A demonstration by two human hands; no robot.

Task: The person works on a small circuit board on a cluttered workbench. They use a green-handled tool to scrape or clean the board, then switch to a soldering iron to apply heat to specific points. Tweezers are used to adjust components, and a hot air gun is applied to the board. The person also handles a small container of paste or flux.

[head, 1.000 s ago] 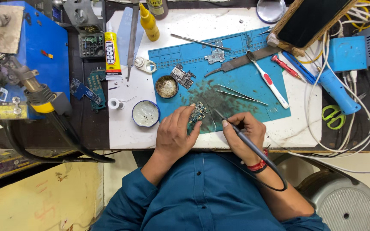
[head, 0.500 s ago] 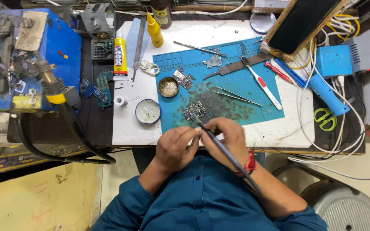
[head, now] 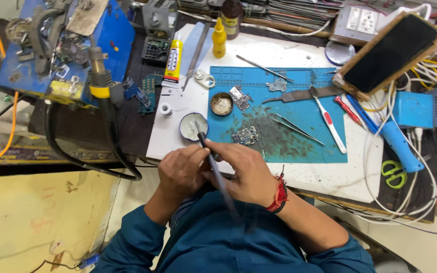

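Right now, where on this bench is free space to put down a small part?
Free: the white top between the yellow bottle and the blue mat, and the white strip below the mat's near edge. Crowded: the mat's middle with tweezers and small boards, and the cable side at the right.

Worktop: white board (head: 299, 174), edges worn, set on a dark bench (head: 132, 126).
Mat: blue work mat (head: 299, 108) on the board, smudged dark at its middle.
Left of bench: blue metal box (head: 115, 35) with a black hose (head: 56, 146) looping down.
Floor: pale yellow surface (head: 36, 217), stained and scuffed.
Right edge: white cables (head: 421, 167) trailing over the bench side.
Light: even, soft shadows.
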